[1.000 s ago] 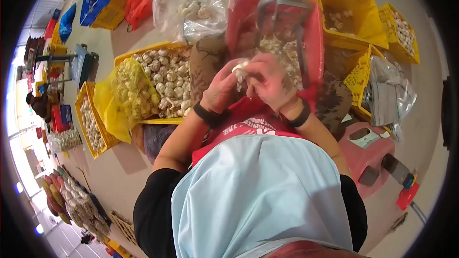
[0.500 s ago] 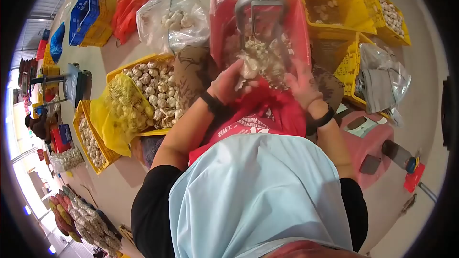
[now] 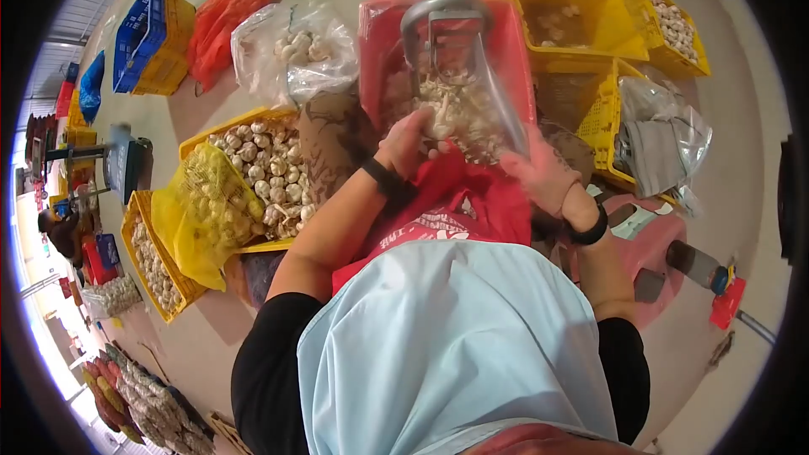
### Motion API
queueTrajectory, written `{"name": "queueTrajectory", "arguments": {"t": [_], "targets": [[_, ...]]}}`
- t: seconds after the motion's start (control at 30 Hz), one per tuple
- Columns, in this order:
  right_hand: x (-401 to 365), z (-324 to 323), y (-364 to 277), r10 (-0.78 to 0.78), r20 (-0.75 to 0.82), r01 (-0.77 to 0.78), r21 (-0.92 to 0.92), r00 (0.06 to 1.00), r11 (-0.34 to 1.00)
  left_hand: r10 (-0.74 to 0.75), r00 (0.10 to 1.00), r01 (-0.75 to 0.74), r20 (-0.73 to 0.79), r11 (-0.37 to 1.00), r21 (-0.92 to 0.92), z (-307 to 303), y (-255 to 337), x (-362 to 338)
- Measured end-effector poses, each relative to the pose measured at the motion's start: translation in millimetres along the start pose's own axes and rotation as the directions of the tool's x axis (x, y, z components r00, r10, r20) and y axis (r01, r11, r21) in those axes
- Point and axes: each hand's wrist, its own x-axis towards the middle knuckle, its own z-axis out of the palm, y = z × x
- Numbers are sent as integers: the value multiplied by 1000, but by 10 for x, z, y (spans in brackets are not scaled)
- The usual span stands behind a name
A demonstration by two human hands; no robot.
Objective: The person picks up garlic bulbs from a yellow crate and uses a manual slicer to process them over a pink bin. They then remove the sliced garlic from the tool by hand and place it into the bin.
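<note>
In the head view, my left hand point(image 3: 406, 141) is closed around a pale garlic bulb point(image 3: 441, 123) above the pink tub, beneath a grey metal cutter frame point(image 3: 445, 13). My right hand point(image 3: 543, 170) wraps the lower end of a long grey lever point(image 3: 499, 88) that slopes down from this frame, smeared by motion. Loose garlic stems and skins point(image 3: 455, 88) lie in the pink tub point(image 3: 518, 34) behind both hands. A red cloth point(image 3: 438, 202) covers my lap just below them.
Left of my knee stands a yellow crate point(image 3: 194, 145) of garlic bulbs, with a yellow mesh sack point(image 3: 206, 194) on it. A clear bag point(image 3: 324, 76) of garlic is behind. Several yellow crates point(image 3: 619, 21) stand at the right, near a pink stool point(image 3: 649, 282).
My right hand has moved slightly down and right, and the lever now slants out to it more plainly. My left hand stays at the bulb. The whole view has shifted slightly.
</note>
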Motion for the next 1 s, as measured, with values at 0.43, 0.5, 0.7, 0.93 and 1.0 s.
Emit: {"name": "queueTrajectory", "arguments": {"t": [0.43, 0.5, 0.7, 0.93, 1.0], "targets": [[496, 548, 909, -10, -270, -89, -350, 963, 932, 470, 802, -590, 368, 719, 366, -556, -316, 1058], [605, 575, 1058, -73, -244, 4, -275, 967, 962, 355, 898, -404, 260, 900, 166, -397, -160, 796], [174, 267, 523, -56, -123, 44, -102, 991, 994, 84, 978, -28, 192, 960, -279, -31, 158, 186], [210, 317, 423, 6, -147, -17, -74, 989, 997, 58, 992, -19, 109, 946, -324, 162, 209, 131], [411, 523, 763, -26, -233, -10, -152, 972, 988, 59, 993, -25, 102, 953, -301, 136, 165, 201]]}}
